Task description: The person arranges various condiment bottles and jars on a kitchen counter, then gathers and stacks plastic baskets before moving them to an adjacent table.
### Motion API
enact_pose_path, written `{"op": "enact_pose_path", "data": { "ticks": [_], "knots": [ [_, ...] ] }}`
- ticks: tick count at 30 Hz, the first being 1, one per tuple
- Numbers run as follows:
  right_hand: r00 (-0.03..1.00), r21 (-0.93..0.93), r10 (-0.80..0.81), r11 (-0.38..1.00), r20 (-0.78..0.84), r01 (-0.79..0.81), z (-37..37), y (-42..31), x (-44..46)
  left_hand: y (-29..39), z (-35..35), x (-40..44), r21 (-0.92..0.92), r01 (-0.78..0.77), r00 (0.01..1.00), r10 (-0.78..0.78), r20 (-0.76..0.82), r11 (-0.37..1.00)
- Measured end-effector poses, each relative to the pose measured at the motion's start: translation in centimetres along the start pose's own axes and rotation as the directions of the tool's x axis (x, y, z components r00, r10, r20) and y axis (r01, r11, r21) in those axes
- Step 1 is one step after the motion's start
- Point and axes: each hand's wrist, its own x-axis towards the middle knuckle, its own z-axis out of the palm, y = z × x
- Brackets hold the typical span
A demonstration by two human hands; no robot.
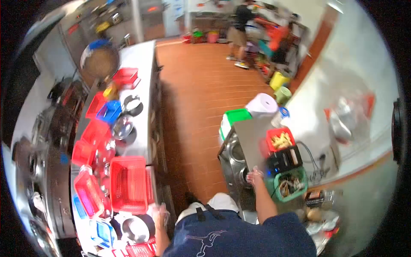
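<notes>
My left hand (pixel 160 215) is at the edge of the long steel counter, beside a steel bowl (pixel 135 228) and a large red basket (pixel 128 185). It looks blurred, with loose fingers and nothing visible in them. On the other side, my right hand (pixel 255 177) is at the edge of a small steel table (pixel 252 133), its fingers apart and seemingly without a thing in them. Clear, glove-like plastic seems to cover both hands. Nearest the right hand are a black device (pixel 284 159) and a green basket (pixel 280 198) with mixed small items.
More red baskets (pixel 96 132), a blue basket (pixel 109 112) and steel pans (pixel 123 127) crowd the counter. A red basket of yellowish pieces (pixel 281 140) stands on the small table. Tiled floor (pixel 195 98) runs between. Two people (pixel 243 32) are at the back right.
</notes>
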Motion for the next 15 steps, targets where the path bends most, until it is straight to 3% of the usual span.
{"op": "enact_pose_path", "data": {
  "ticks": [2,3,4,5,7,9,10,12,13,14,15],
  "knots": [
    [1.0,0.002,-0.002,1.0,-0.027,0.002,0.0,-0.2,0.6,-3.6,3.4,-0.5,0.02,0.074,0.996,-0.073,-0.055,0.997],
    [1.0,0.015,0.026,1.0,-0.012,-0.026,-0.6,-0.1,0.6,-0.4,1.4,0.0,0.165,0.156,0.985,-0.166,0.052,0.974],
    [0.998,0.048,0.069,0.996,0.008,-0.07,-0.7,-0.3,0.1,4.2,-1.6,1.6,0.307,0.207,0.951,-0.264,0.158,0.929],
    [0.994,0.089,0.108,0.99,0.025,-0.11,-0.5,-0.8,0.0,0.2,1.2,1.7,0.353,0.399,0.865,-0.475,0.16,0.846],
    [0.988,0.1,0.153,0.983,0.034,-0.156,-1.4,-0.8,1.1,3.9,-1.5,2.1,0.293,0.468,0.835,-0.526,0.164,0.834],
    [0.994,-0.031,0.077,0.996,-0.076,-0.08,-0.9,-0.9,1.2,5.8,-2.5,3.0,0.228,0.522,0.814,-0.56,0.153,0.822],
    [0.993,-0.053,0.055,0.997,-0.1,-0.06,-0.3,-1.1,0.9,5.1,-1.6,3.2,0.286,0.531,0.78,-0.592,0.203,0.797],
    [0.992,-0.029,0.096,0.995,-0.084,-0.099,-1.8,-0.6,2.4,0.4,2.7,2.3,0.275,0.479,0.838,-0.527,0.141,0.834],
    [0.986,0.021,0.164,0.986,-0.041,-0.164,-3.0,0.0,4.4,3.1,1.1,2.6,0.034,0.609,0.784,-0.607,0.128,0.793],
    [0.986,-0.078,0.126,0.988,-0.108,-0.135,-1.1,-1.4,3.7,5.7,0.4,3.5,0.003,0.661,0.746,-0.658,0.099,0.75],
    [0.979,-0.13,0.086,0.985,-0.186,-0.111,-0.9,-0.8,2.3,7.3,-0.6,5.0,0.15,0.584,0.763,-0.603,0.233,0.798]
  ]
}}
